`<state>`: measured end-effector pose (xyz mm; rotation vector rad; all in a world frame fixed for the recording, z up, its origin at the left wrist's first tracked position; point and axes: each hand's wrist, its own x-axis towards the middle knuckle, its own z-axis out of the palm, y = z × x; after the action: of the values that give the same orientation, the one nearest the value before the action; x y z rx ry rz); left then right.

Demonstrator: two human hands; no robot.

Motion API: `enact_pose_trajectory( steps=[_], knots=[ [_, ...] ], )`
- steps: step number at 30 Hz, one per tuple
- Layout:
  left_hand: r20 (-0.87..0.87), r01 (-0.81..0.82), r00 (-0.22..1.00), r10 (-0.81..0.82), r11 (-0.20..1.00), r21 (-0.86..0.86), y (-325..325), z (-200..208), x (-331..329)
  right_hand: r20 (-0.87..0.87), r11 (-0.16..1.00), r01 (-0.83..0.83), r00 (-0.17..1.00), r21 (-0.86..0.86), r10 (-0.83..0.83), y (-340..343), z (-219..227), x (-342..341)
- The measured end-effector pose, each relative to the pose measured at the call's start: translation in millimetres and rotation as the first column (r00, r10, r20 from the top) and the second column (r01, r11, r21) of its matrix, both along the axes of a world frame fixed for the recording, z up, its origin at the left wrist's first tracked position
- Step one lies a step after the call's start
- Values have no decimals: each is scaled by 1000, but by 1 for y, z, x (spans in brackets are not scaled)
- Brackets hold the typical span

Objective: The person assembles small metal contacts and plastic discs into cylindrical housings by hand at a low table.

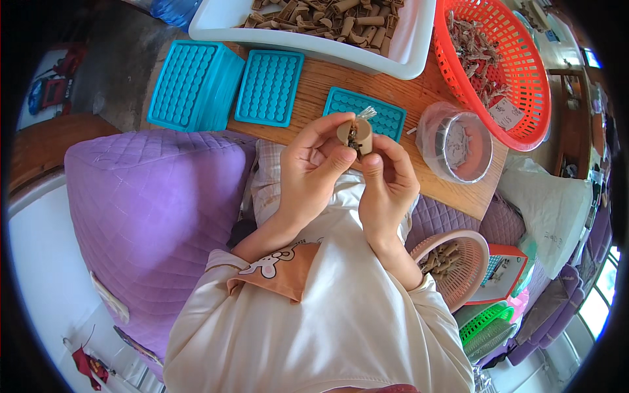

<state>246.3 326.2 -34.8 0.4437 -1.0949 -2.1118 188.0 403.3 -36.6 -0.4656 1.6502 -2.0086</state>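
Observation:
Both of my hands are raised in front of my chest, over the near edge of the wooden table. Between their fingertips is a tan hollow cylinder [364,139] with dark, fine parts in its open side. A tuft of whitish strands [368,112] sticks up beside its top. My left hand [311,167] pinches the cylinder from the left with thumb and fingers. From the right, my right hand [388,187] grips its lower side, thumb in front. The fingers partly hide the dark parts. Just behind the cylinder lies a teal tray [392,118] with rows of round cells.
A white bin [417,42] of tan cylinders stands at the far side. A teal tray [268,85] and a teal stack [219,88] are at left. At right are a red basket [538,98] of brown tangled pieces, a plastic-lined tub [481,147] and a beige basket [481,262].

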Motion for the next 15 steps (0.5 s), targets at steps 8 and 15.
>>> enact_pose_trajectory(
  steps=[8, 15],
  knots=[
    [33, 22, 999, -20, 998, -64, 2, 10, -1, -81, 998, 41, 996, -41, -44, 1, 1, 1],
    [182, -71, 967, 177, 876, -476, 10, 6, -10, -217, 998, 17, 976, 56, -5, 2, -1, -1]
  ],
)
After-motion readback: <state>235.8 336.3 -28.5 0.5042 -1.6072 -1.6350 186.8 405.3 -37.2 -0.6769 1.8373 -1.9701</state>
